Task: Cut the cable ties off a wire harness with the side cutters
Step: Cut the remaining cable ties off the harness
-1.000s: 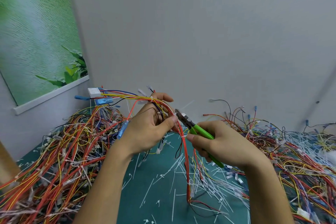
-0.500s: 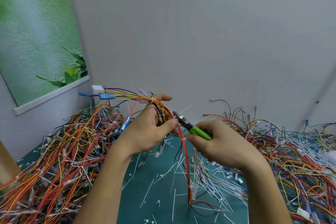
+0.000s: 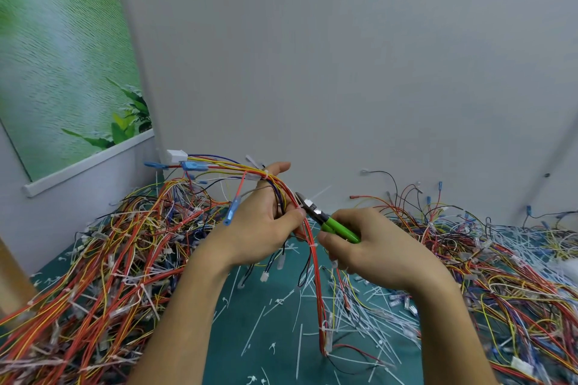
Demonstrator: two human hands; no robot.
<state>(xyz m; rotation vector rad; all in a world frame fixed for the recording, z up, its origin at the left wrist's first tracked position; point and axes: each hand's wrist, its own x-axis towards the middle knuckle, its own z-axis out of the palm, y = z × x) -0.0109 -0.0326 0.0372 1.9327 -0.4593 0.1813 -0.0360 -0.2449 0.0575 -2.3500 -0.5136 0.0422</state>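
Gripping the wire harness [image 3: 278, 182] in the left hand [image 3: 259, 228], thumb and curled fingers pinched round the red and yellow bundle, held up above the middle of the desk [image 3: 278, 325]. Wrapped tight round the green handles of the side cutters [image 3: 339, 228] with the right hand [image 3: 375, 247], just right of the left, steel nose aimed up and left into the bundle beside the left thumb.

Against a second ago: crept the nose a touch further left, now right at the wires; drawn the right hand closer over the handles, with less green showing below the fist; swung the white connector [image 3: 176, 155] at the harness's far-left end slightly to the right. Small moves only, so settling the aim rather than changing place.

Cannot tell how the jaws stand, too small and half hidden by the wires. Still showing a thin white cable tie [image 3: 322, 191] tail at the nose, sticking out up and right, so probably not cut yet. Reads as lined up for the snip, with a squeeze left to do.

More work left on the same harness: an upper tie [image 3: 264, 174] by the left forefinger and a lower tie [image 3: 312, 245] on the red strand hanging toward the near desk.

Further out, heaped with loose harnesses in a left pile [image 3: 103, 275] and a right pile [image 3: 506, 275], and strewn over the near desk with clipped tie ends [image 3: 372, 325]
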